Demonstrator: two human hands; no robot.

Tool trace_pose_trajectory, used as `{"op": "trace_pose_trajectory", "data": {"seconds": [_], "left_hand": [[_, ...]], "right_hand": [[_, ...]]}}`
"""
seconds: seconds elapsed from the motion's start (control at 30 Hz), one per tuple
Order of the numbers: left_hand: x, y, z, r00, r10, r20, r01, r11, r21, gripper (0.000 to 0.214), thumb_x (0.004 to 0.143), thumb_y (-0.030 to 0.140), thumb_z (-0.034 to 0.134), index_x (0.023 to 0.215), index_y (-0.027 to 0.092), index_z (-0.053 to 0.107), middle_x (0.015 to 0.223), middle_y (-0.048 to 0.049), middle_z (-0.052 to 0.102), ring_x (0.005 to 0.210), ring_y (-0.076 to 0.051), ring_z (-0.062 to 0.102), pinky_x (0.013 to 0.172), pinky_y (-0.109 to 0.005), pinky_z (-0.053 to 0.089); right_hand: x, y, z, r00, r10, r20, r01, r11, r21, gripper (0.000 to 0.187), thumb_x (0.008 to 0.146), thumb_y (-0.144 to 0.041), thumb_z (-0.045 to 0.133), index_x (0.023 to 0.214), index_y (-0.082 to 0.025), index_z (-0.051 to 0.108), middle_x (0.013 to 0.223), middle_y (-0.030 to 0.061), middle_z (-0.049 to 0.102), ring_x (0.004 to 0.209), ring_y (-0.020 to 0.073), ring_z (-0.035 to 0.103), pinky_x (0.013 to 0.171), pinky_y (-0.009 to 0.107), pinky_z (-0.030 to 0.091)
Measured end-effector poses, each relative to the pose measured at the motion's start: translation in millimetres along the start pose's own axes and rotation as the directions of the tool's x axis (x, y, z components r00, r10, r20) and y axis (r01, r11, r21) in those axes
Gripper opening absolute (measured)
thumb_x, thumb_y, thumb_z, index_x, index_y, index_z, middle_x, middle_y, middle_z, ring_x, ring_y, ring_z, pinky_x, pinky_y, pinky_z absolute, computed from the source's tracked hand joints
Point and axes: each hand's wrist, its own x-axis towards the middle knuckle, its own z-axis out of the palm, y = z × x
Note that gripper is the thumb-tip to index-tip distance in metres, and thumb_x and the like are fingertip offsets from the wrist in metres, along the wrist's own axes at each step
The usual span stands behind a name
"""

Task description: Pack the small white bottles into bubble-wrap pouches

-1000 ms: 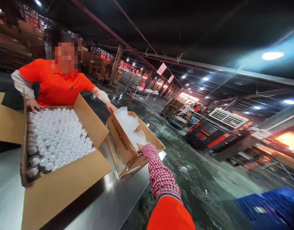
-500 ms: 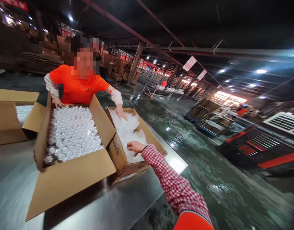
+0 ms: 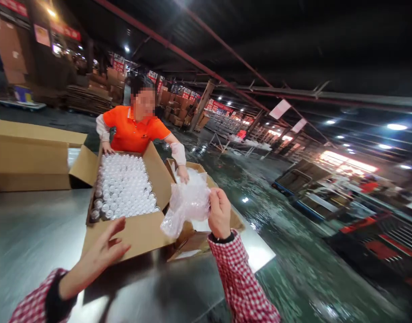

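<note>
Above small box, right hand [image 3: 219, 214] gripping plastic bag [image 3: 185, 204]

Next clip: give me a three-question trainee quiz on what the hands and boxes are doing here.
1. True or false: the right hand grips a clear plastic bag.
2. The left hand is: A) inside the big box, B) open by that box's near flap, C) on the bag.
3. Fill in: the co-worker's hand reaches into the ____ box.

Key: 1 true. 2 B. 3 small; the big box holds rows of jars.
</note>
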Motion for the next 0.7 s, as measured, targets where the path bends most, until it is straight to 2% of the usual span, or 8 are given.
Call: {"op": "trace_pose_trajectory", "data": {"seconds": [0.07,0.1,0.2,0.3,0.43,0.53,0.63,0.7], "left_hand": [[-1.3,2.1,11.9,0.997,-0.005,0.073,0.016,0.988,-0.152,0.086,0.076,0.054,0.066,0.145,0.021,0.027,0.150,-0.0104,0.032,0.137,-0.024,0.032,0.110,-0.035,0.035],[-3.4,3.4,12.6,0.996,-0.008,0.089,0.029,0.973,-0.228,0.085,0.076,0.052,0.067,0.145,0.020,0.027,0.147,-0.0105,0.037,0.135,-0.023,0.035,0.108,-0.033,0.036],[-15.6,-0.3,-8.7,0.996,-0.050,0.072,0.072,0.939,-0.337,0.060,0.079,0.046,0.067,0.129,0.015,0.051,0.116,-0.0097,0.062,0.104,-0.019,0.057,0.085,-0.025,0.049],[-31.7,-18.8,-52.5,0.986,-0.136,-0.093,0.093,0.925,-0.368,0.040,0.078,0.044,0.070,0.104,0.013,0.067,0.093,-0.0044,0.065,0.076,-0.011,0.057,0.064,-0.017,0.048],[-51.0,-42.0,-101.7,0.897,-0.254,-0.362,0.026,0.848,-0.529,0.040,0.066,0.041,0.079,0.095,0.014,0.068,0.093,-0.0032,0.066,0.078,-0.012,0.059,0.067,-0.017,0.051],[-59.6,-45.2,-113.4,0.869,-0.304,-0.390,-0.008,0.780,-0.626,0.041,0.060,0.032,0.084,0.092,0.013,0.068,0.090,-0.0038,0.066,0.075,-0.013,0.062,0.066,-0.020,0.054],[-63.5,-45.3,-109.0,0.874,-0.340,-0.347,-0.014,0.696,-0.718,0.036,0.057,0.022,0.086,0.086,0.011,0.067,0.080,-0.0021,0.065,0.069,-0.012,0.063,0.064,-0.019,0.054],[-66.5,-47.5,-103.5,0.893,-0.347,-0.288,0.003,0.642,-0.767,0.030,0.060,0.019,0.085,0.081,0.012,0.065,0.073,0.0002,0.063,0.064,-0.009,0.061,0.063,-0.019,0.054]], "right_hand": [[-35.2,-19.3,30.3,0.981,0.012,0.193,-0.035,0.993,0.113,0.030,0.089,-0.046,0.047,0.083,-0.017,0.054,0.067,-0.0011,0.050,0.060,0.0111,0.043,0.054,0.023,0.036],[-53.2,-25.2,45.6,0.957,0.015,0.289,-0.062,0.986,0.154,0.029,0.089,-0.045,0.047,0.083,-0.018,0.055,0.068,-0.0009,0.051,0.060,0.0111,0.044,0.055,0.023,0.036],[-102.4,-25.2,87.9,0.887,0.090,0.452,-0.213,0.950,0.229,0.031,0.089,-0.046,0.047,0.080,-0.017,0.056,0.068,-0.0009,0.050,0.062,0.0110,0.045,0.057,0.023,0.037],[-144.6,-9.9,119.3,0.817,0.292,0.497,-0.460,0.850,0.257,0.035,0.087,-0.051,0.049,0.080,-0.017,0.054,0.066,-0.0016,0.049,0.060,0.0106,0.042,0.056,0.023,0.036],[-209.0,9.2,141.8,0.603,0.390,0.696,-0.646,0.751,0.140,0.040,0.084,-0.056,0.052,0.090,-0.016,0.057,0.057,-0.0032,0.049,0.051,0.0104,0.039,0.050,0.023,0.031],[-262.6,28.5,158.4,0.543,0.399,0.739,-0.660,0.746,0.082,0.042,0.081,-0.059,0.055,0.082,-0.016,0.059,0.057,-0.0022,0.049,0.052,0.0105,0.041,0.050,0.023,0.031],[-297.9,58.3,177.9,0.488,0.532,0.692,-0.795,0.598,0.102,0.050,0.070,-0.066,0.060,0.084,-0.018,0.059,0.070,0.0014,0.055,0.060,0.0124,0.048,0.052,0.023,0.037],[-302.3,76.0,183.1,0.413,0.623,0.664,-0.869,0.487,0.084,0.059,0.062,-0.069,0.064,0.094,-0.020,0.058,0.098,0.0083,0.060,0.083,0.0183,0.056,0.062,0.027,0.045]]}}
